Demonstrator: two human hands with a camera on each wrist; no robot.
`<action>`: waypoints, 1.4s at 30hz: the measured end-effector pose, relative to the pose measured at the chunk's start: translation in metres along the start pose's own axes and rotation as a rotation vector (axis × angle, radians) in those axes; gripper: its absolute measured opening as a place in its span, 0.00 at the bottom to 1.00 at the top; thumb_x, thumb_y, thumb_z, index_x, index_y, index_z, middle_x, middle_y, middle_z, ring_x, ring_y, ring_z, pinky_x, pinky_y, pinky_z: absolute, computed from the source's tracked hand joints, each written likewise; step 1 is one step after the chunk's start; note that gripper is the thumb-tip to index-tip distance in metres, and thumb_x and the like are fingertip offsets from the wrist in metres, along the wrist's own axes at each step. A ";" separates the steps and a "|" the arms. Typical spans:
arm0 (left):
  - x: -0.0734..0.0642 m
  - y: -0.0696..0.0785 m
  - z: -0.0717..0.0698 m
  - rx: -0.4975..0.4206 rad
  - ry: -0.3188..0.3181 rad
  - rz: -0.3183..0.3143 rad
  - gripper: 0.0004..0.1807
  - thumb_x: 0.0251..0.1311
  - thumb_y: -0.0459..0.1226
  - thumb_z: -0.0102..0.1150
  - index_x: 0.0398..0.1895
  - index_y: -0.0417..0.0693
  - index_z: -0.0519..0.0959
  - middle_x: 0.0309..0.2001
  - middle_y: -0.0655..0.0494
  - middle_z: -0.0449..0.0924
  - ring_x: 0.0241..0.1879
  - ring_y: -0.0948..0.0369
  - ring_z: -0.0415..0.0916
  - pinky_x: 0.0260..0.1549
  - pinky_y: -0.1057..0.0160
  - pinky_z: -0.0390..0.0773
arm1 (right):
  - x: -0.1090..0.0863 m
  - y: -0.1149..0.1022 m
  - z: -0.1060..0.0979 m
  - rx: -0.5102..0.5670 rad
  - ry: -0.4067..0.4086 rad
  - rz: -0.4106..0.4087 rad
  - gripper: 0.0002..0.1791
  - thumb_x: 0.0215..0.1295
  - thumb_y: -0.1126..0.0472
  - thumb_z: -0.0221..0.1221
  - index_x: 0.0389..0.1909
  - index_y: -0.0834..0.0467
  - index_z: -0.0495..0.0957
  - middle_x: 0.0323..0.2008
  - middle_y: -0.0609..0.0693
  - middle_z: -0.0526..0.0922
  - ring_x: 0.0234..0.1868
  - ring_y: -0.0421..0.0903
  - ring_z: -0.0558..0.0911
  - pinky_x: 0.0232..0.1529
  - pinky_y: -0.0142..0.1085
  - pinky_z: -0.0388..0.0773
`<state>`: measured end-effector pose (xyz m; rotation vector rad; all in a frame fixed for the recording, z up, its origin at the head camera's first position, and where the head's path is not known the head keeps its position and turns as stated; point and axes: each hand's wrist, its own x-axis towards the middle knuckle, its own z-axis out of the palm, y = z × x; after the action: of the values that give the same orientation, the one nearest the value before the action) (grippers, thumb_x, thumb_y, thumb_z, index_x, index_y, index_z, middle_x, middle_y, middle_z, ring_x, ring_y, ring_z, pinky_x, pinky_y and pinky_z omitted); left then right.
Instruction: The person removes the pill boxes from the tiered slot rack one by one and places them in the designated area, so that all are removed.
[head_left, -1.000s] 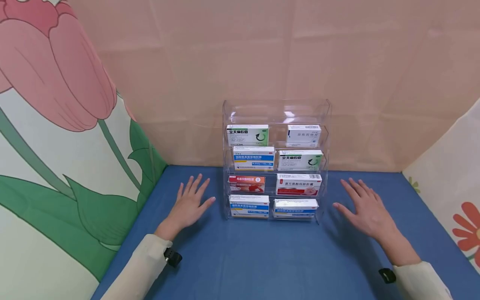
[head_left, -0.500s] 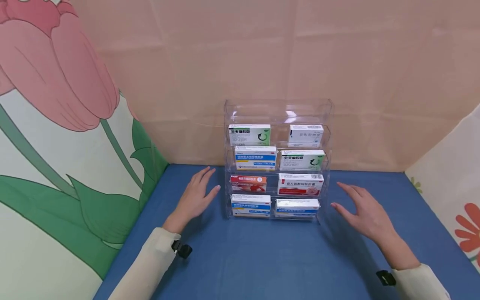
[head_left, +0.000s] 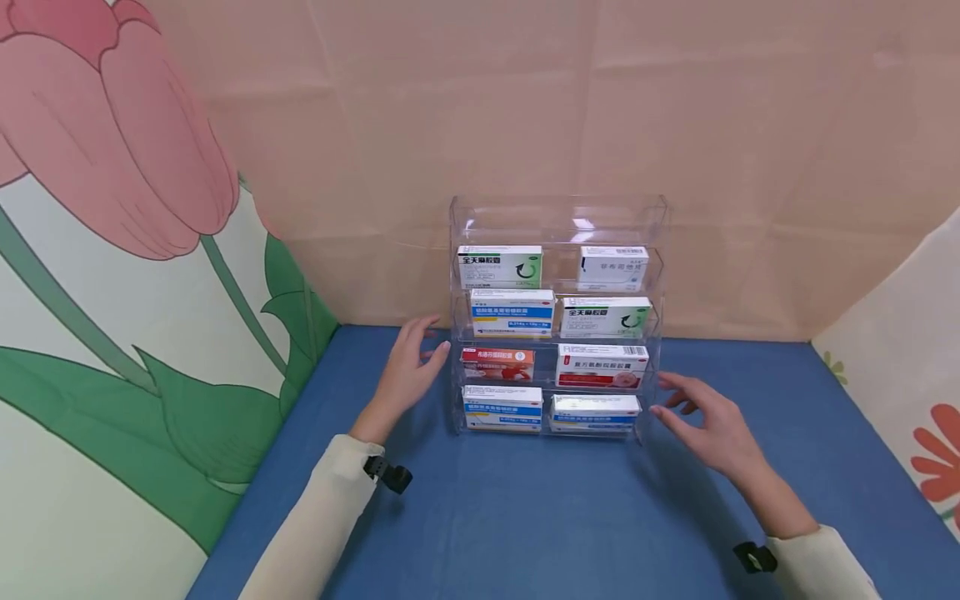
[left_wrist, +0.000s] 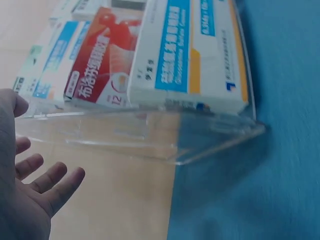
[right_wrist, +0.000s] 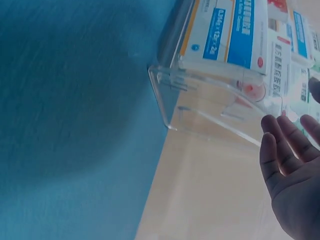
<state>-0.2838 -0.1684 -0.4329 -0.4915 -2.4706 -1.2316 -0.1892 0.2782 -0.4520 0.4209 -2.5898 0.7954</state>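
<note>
The left hand (head_left: 405,371) was just beside the left side of a clear tiered display rack (head_left: 525,220), its fingers relaxed and slightly apart. The rack stood on the blue worktop (head_left: 525,517), between both hands. Its left column carried, from the top, a green-and-white medicine box (head_left: 500,267), a blue-and-white box (head_left: 512,313), a red box (head_left: 497,364) and a lower blue-and-white box (head_left: 502,409); four more medicine boxes (head_left: 602,367) stood in the right column. The right hand (head_left: 712,429), with loosely bent fingers, was at the right side; whether it touched the rack, I could not tell.
</note>
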 end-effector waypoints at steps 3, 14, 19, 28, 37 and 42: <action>0.005 0.002 0.004 -0.051 0.034 0.000 0.28 0.71 0.41 0.58 0.71 0.44 0.67 0.69 0.45 0.67 0.62 0.47 0.73 0.52 0.49 0.81 | 0.000 0.001 0.004 0.032 0.004 -0.029 0.28 0.61 0.61 0.71 0.62 0.58 0.77 0.50 0.55 0.85 0.39 0.49 0.84 0.37 0.37 0.82; 0.023 0.013 0.016 -0.146 0.102 -0.044 0.26 0.71 0.42 0.58 0.69 0.47 0.70 0.64 0.46 0.73 0.59 0.49 0.77 0.50 0.47 0.82 | 0.000 -0.007 0.013 0.062 -0.074 -0.006 0.26 0.61 0.63 0.70 0.61 0.59 0.78 0.50 0.57 0.84 0.40 0.51 0.84 0.37 0.38 0.82; 0.028 0.014 0.018 -0.154 0.130 -0.061 0.25 0.72 0.42 0.57 0.69 0.46 0.70 0.64 0.46 0.73 0.59 0.49 0.76 0.51 0.46 0.81 | 0.002 -0.011 0.018 0.054 -0.137 0.021 0.26 0.62 0.61 0.70 0.61 0.57 0.78 0.47 0.56 0.84 0.39 0.50 0.83 0.36 0.39 0.80; 0.038 0.016 0.025 -0.192 0.141 -0.067 0.24 0.74 0.44 0.53 0.68 0.43 0.70 0.66 0.45 0.73 0.58 0.48 0.76 0.54 0.45 0.78 | 0.005 -0.013 0.024 0.019 -0.142 0.010 0.25 0.61 0.63 0.71 0.60 0.57 0.79 0.49 0.55 0.83 0.35 0.44 0.80 0.34 0.44 0.79; 0.049 0.027 0.026 -0.231 0.156 -0.139 0.26 0.76 0.50 0.49 0.68 0.44 0.69 0.65 0.45 0.73 0.58 0.48 0.74 0.56 0.45 0.77 | 0.010 -0.014 0.027 -0.002 -0.215 0.052 0.25 0.63 0.62 0.69 0.61 0.59 0.79 0.49 0.56 0.81 0.29 0.40 0.73 0.27 0.33 0.72; 0.053 0.025 0.028 -0.220 0.168 -0.153 0.26 0.77 0.49 0.48 0.66 0.41 0.70 0.61 0.44 0.75 0.55 0.48 0.77 0.52 0.45 0.77 | 0.011 -0.016 0.028 -0.012 -0.223 0.069 0.24 0.62 0.63 0.69 0.60 0.59 0.80 0.49 0.57 0.81 0.29 0.41 0.73 0.25 0.34 0.71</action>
<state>-0.3234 -0.1231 -0.4081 -0.2440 -2.2788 -1.5485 -0.2007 0.2475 -0.4609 0.4410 -2.8283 0.7956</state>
